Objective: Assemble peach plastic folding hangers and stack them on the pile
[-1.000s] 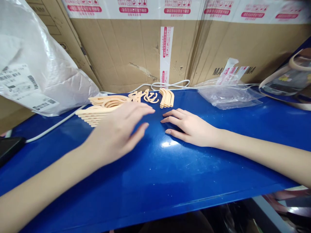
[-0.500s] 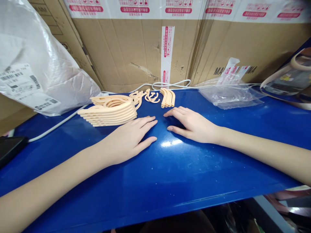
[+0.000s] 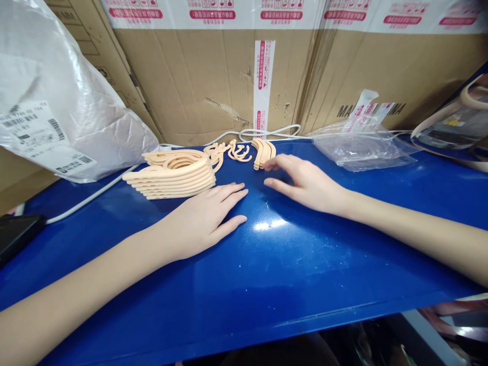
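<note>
Head view: the right hand, nearer, has thumb and fingers parted at the curved beige bars, contact unclear; they lie forward-left, long axes pointing away. The left hand rests flat on the bench beside stacked hanger pieces.

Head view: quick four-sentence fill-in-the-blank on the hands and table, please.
The left hand is palm ____ over the table.
The table is coloured ____.
The stacked beige pieces lie nearer the ____ hand than the right hand.
The clear plastic bag lies on the picture's ____ side.
Missing words: down; blue; left; right.
</note>
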Motion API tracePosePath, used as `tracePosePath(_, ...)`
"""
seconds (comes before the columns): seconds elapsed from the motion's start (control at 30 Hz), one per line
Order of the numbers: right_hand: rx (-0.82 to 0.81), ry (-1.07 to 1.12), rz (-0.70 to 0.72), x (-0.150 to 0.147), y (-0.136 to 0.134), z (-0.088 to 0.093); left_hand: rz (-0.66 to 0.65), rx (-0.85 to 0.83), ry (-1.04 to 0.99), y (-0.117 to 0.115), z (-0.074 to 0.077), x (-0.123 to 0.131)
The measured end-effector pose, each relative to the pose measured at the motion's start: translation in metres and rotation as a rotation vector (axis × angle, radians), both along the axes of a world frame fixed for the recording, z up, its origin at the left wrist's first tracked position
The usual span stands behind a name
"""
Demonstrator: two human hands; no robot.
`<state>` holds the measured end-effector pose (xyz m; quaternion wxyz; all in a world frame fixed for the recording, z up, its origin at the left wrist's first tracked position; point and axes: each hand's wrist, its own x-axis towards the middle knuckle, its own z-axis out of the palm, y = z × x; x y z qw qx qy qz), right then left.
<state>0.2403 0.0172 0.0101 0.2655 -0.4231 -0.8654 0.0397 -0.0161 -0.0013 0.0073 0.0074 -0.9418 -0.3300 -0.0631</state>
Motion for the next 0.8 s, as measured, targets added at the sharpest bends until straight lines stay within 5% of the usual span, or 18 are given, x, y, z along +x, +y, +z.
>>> tracePosePath(0.2, 0.001, -0.141, -0.293, 0.013, 0.057, 0.022, -0.007, -0.01, 0.0, -0.001, 0.002, 0.0)
tracePosePath(0.37, -0.167, -0.261, -0.598, -0.002, 0.094, 0.028, -0.001, -0.009, 0.006, 0.0, 0.001, -0.001)
tracePosePath(0.8, -0.297, -0.411, -0.552, -0.034, 0.113, 0.037, -0.01, -0.004, 0.003, 0.0, 0.0, -0.006)
